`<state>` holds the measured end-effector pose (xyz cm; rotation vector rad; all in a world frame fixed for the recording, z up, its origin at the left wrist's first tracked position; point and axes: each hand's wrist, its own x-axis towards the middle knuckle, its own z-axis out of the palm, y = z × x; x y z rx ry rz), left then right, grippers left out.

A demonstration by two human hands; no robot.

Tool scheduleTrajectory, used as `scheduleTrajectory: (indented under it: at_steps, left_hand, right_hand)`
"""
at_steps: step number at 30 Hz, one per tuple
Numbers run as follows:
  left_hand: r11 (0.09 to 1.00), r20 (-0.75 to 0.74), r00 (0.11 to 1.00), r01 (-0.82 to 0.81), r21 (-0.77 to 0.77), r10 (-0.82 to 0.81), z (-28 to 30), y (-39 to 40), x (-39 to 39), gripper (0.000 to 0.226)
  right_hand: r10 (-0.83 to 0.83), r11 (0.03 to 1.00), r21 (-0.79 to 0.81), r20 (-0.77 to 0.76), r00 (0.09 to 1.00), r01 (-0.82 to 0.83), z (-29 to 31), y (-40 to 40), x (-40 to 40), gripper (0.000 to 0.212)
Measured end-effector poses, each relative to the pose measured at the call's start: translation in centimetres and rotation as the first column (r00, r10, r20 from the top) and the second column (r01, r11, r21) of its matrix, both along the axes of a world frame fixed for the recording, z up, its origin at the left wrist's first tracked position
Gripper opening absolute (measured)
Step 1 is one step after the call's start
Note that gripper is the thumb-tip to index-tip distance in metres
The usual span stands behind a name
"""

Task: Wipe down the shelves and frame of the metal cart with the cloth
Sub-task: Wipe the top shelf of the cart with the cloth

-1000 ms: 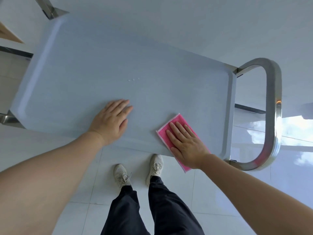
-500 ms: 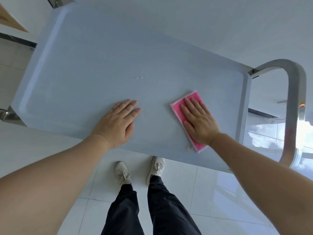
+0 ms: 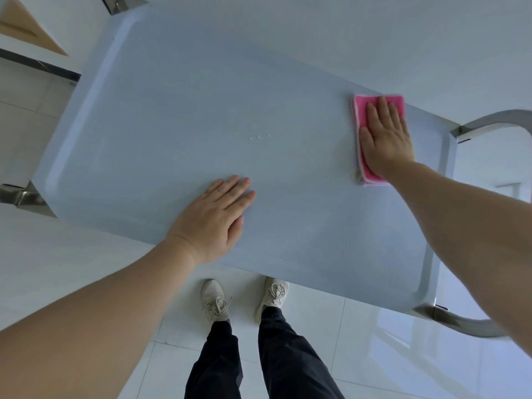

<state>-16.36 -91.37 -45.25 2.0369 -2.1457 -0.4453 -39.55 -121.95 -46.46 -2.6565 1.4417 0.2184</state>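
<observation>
Two hands flat on the top shelf, wipe in progress.
I note the right hand spread flat, pressing the pink cloth against the far right edge; left hand open, bracing. I would advise even pressure, overlapping passes, and taking in the droplets at centre.

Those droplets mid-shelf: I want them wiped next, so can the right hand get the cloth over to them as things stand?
Probably yes. The right hand lies flat on the pink cloth, and only bare shelf separates it from the droplets.
</observation>
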Motion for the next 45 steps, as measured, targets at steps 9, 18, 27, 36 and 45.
scheduleTrajectory:
  at_steps: [9,18,27,36,45]
  left_hand:
    - [1.0,-0.013,1.0,-0.017,-0.008,0.017,0.1,0.1,-0.1,0.048]
    - [0.999,-0.008,1.0,-0.023,-0.024,0.023,-0.1,0.0,0.1,0.047]
    - [0.999,-0.021,1.0,-0.016,-0.033,0.016,0.1,0.0,0.0,0.048]
    - [0.999,-0.05,0.998,-0.029,-0.042,0.027,0.0,0.1,0.0,0.046]
    - [0.987,-0.108,0.989,-0.114,-0.114,0.102,1.4,0.9,2.0,0.039]
  right_hand:
    - [-0.038,0.999,0.008,0.032,0.999,0.037,0.2,-0.8,0.3,0.06]
    - [-0.366,0.93,0.017,0.005,0.93,0.366,-0.1,1.1,-5.8,0.063]
    - [-0.062,0.997,0.04,0.006,0.998,0.061,0.1,11.5,-2.6,0.065]
    - [0.327,0.942,0.08,0.01,0.945,-0.327,0.7,23.8,1.4,0.06]
    - [0.341,0.933,0.125,-0.013,0.94,-0.337,1.1,24.0,1.7,0.06]
